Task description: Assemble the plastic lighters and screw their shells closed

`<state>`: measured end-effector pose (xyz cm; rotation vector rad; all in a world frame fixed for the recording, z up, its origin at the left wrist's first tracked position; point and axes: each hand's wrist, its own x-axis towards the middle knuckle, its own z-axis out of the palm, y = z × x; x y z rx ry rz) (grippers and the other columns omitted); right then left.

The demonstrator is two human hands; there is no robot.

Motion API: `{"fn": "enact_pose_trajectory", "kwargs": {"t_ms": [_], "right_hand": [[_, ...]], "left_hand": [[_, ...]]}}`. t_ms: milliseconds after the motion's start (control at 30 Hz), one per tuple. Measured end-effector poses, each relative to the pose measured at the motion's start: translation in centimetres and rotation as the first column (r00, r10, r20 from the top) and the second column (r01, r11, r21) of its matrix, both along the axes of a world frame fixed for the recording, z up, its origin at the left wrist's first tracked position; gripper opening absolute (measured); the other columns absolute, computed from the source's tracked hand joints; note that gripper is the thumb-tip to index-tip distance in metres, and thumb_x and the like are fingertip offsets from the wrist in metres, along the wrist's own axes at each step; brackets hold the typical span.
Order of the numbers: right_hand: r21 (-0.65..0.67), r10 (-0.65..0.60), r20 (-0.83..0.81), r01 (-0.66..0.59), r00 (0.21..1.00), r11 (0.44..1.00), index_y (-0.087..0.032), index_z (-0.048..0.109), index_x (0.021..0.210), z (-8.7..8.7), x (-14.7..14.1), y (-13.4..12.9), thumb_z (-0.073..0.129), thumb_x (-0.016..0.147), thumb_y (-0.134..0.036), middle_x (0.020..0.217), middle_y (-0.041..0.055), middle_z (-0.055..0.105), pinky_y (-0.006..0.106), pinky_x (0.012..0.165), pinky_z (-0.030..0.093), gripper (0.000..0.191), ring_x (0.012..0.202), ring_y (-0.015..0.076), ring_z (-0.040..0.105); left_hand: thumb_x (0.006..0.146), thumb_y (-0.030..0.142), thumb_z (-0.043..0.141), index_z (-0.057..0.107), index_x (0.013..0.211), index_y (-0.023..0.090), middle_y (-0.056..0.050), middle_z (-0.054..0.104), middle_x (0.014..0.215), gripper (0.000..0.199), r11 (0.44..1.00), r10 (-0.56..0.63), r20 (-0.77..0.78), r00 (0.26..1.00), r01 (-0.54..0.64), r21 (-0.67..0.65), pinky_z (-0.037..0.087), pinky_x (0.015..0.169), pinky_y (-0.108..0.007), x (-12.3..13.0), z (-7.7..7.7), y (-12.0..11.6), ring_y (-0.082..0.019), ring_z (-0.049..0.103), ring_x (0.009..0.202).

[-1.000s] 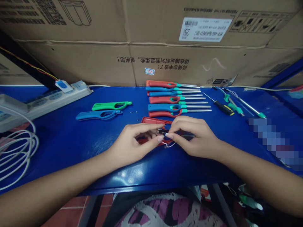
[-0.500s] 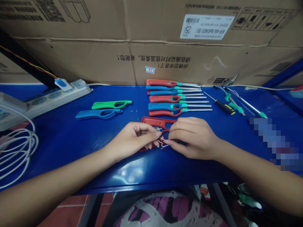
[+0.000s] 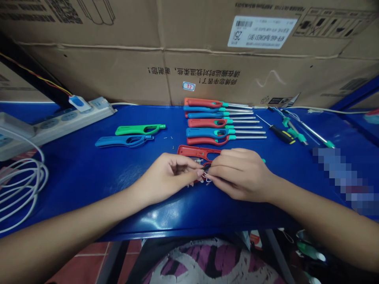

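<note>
My left hand [image 3: 170, 173] is closed in a pinch, thumb and fingertips on a small black part [image 3: 207, 169]. Facing it, my right hand [image 3: 244, 173] has its fingertips pressed together on a thin white wire [image 3: 208, 179]. The two hands almost touch. Just beyond them lies an opened red lighter casing half [image 3: 192, 150], its right end covered by my right hand. A clear fuel tank [image 3: 196, 160] shows between the fingers. Another red piece beneath my hands is mostly hidden.
Several long-necked red and blue lighters [image 3: 207, 123] lie stacked behind. Green [image 3: 130, 130] and blue [image 3: 117, 141] lighter bodies lie left. A screwdriver [image 3: 281, 134] and metal lighter tubes [image 3: 310, 128] are right. A power strip [image 3: 65, 118] and coiled white cable [image 3: 26, 189] occupy the left side.
My left fingertips have shifted slightly right, closer to my right hand. The black part shows more clearly between them, and less of the white wire shows. The view has tilted slightly.
</note>
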<state>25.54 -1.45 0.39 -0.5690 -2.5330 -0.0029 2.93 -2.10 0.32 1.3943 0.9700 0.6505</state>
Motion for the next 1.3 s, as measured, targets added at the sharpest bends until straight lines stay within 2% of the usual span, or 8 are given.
{"fn": "enact_pose_trajectory", "kwargs": {"t_ms": [267,433,533,633,700,967,1100,1300], "right_hand": [[-0.229,-0.076,-0.053,0.062,0.996,0.971,-0.016,0.067,0.083,-0.5,-0.3,-0.1,0.059,0.097,-0.021,0.079,0.0009,0.070,0.028,0.071,0.046,0.017,0.074,0.0134,0.064],[-0.283,-0.175,-0.029,0.160,0.984,0.946,-0.016,0.065,0.079,-0.8,-0.5,-0.3,0.064,0.095,-0.023,0.079,0.0012,0.071,0.026,0.066,0.044,0.017,0.071,0.0126,0.065],[-0.320,-0.181,-0.007,0.169,0.984,0.932,-0.017,0.066,0.080,-0.7,-0.3,-0.2,0.064,0.095,-0.025,0.081,0.0014,0.072,0.025,0.066,0.045,0.018,0.073,0.0131,0.065],[-0.289,-0.175,-0.049,0.153,0.983,0.945,-0.017,0.067,0.089,-0.4,-0.1,-0.1,0.065,0.095,-0.031,0.085,0.0032,0.072,0.026,0.068,0.048,0.016,0.077,0.0147,0.066],[-0.248,-0.160,-0.066,0.139,0.985,0.959,-0.016,0.066,0.096,-0.2,0.0,-0.1,0.067,0.094,-0.034,0.090,0.0047,0.071,0.027,0.070,0.050,0.018,0.081,0.0156,0.066],[-0.178,-0.087,-0.039,0.079,0.995,0.981,-0.018,0.065,0.105,-0.4,0.1,0.2,0.058,0.098,-0.021,0.101,0.0061,0.070,0.026,0.072,0.053,0.010,0.089,0.0155,0.067],[-0.228,-0.085,-0.077,0.065,0.993,0.971,-0.018,0.065,0.104,-0.3,0.2,0.2,0.061,0.097,-0.019,0.100,0.0057,0.071,0.025,0.072,0.053,0.008,0.090,0.0150,0.067],[-0.337,-0.057,-0.099,0.020,0.993,0.941,-0.016,0.067,0.102,0.1,0.2,0.2,0.056,0.098,-0.017,0.094,0.0055,0.070,0.025,0.073,0.051,0.011,0.084,0.0127,0.064]], "left_hand": [[0.090,0.022,0.066,0.077,0.086,0.017,0.002,0.071,0.071,0.013,0.903,0.042,-0.249,0.968,0.070,0.423,0.042,0.056,-0.018,-0.3,-0.3,-0.8,-0.008,0.057,0.061],[0.090,0.018,0.064,0.076,0.084,0.017,0.002,0.070,0.072,0.014,0.839,0.042,-0.283,0.958,0.120,0.531,0.043,0.059,-0.018,-0.4,-0.4,-1.0,-0.008,0.059,0.063],[0.089,0.021,0.064,0.078,0.085,0.017,0.001,0.072,0.072,0.014,0.894,0.047,-0.271,0.961,0.081,0.441,0.043,0.058,-0.020,-0.3,-0.5,-0.8,-0.009,0.060,0.062],[0.088,0.025,0.065,0.078,0.087,0.015,-0.002,0.075,0.074,0.017,0.972,0.060,-0.186,0.981,-0.015,0.236,0.046,0.057,-0.020,-0.3,-0.5,-0.1,-0.012,0.063,0.062],[0.087,0.026,0.066,0.078,0.086,0.014,-0.003,0.075,0.073,0.017,0.989,0.072,-0.128,0.989,-0.054,0.138,0.047,0.057,-0.020,-0.3,-0.3,0.4,-0.011,0.063,0.061],[0.086,0.031,0.070,0.078,0.086,0.013,-0.007,0.078,0.080,0.020,0.999,0.030,-0.094,0.995,-0.031,-0.009,0.052,0.061,-0.023,-0.7,0.1,0.9,-0.014,0.067,0.065],[0.087,0.028,0.070,0.079,0.096,0.014,-0.006,0.078,0.082,0.020,0.998,0.038,-0.051,0.998,-0.040,-0.039,0.054,0.064,-0.023,-0.7,0.0,1.0,-0.013,0.068,0.066],[0.087,0.028,0.071,0.080,0.087,0.015,-0.005,0.077,0.077,0.016,0.996,0.038,-0.029,0.999,-0.040,-0.074,0.051,0.061,-0.021,-0.8,0.1,1.2,-0.011,0.065,0.063]]}}
